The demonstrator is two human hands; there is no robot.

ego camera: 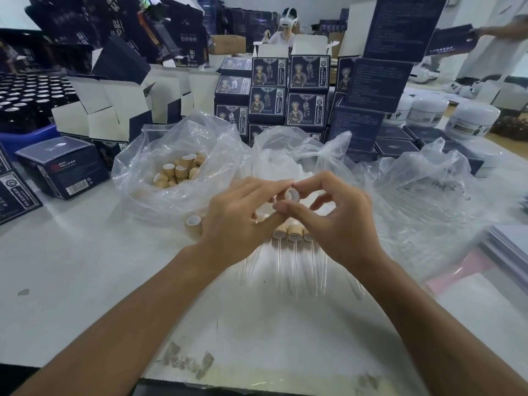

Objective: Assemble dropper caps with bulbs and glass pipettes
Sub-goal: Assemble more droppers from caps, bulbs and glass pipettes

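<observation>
Both hands meet above the middle of the white tabletop. Right hand: grip closed to a pinch, thumb and forefinger on a tan cap, held clear of the tabletop with its white-lined open end turned toward the camera; other fingers fanned loosely. Left hand: fingers extended toward the same cap, fingertips touching its left side; a small white piece shows under these fingers, too hidden to identify, so whether this grip holds anything cannot be told.

Directly below the hands: a row of finished droppers lying on the tabletop, tan collars side by side, clear glass pipettes pointing toward the camera. One loose cap stands just left of the left hand, beside the left bag.

Behind the hands, three clear plastic bags in a line. Left bag: open, holding many tan caps. Middle bag: white contents, mostly hidden by the hands. Right bag: clear glass tubes, hard to resolve through the film.

Further back: stacked dark blue printed boxes, open cartons with white flaps at left, white jars at right. A person wearing a white headset sits beyond the stacks.
</observation>
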